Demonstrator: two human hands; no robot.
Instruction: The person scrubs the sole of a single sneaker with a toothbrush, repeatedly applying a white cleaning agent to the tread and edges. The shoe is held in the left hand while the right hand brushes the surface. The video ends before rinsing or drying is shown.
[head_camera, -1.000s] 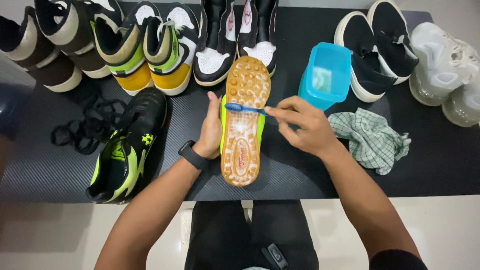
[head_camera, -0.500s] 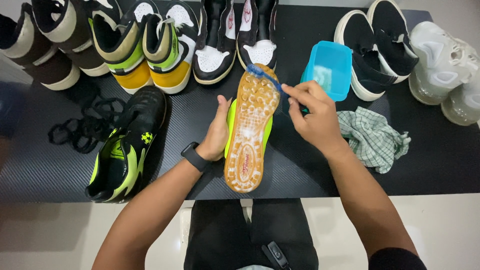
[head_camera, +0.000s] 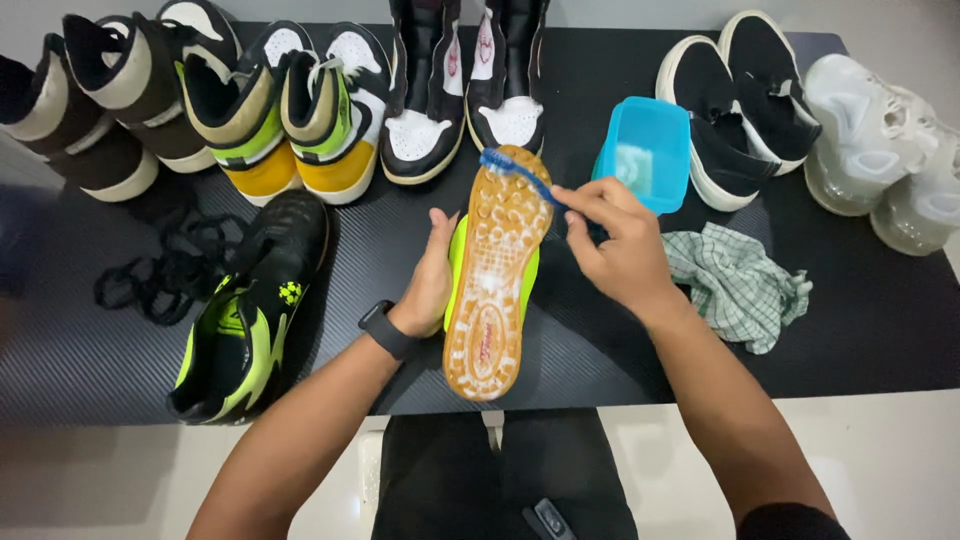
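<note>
The left hand (head_camera: 432, 275) grips the shoe (head_camera: 492, 275) (sole up) by its side on the mat (head_camera: 600, 340); the right hand (head_camera: 620, 245) pinches a brush (head_camera: 515, 172), bristles on the toe.

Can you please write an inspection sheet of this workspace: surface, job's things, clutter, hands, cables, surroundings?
Surface: black textured table mat, mostly covered at the back.
Job's things: lime shoe with tan studded sole, sole up, foamy; blue toothbrush at its toe; blue plastic tub behind.
Clutter: green checked cloth on the right; black laces on the left; black and lime shoe; rows of sneakers along the back.
Hands: left hand steadies the shoe's side; right hand grips the toothbrush.
Cables: nothing seen.
Surroundings: pale floor; the person's dark trousers below the table edge.
</note>
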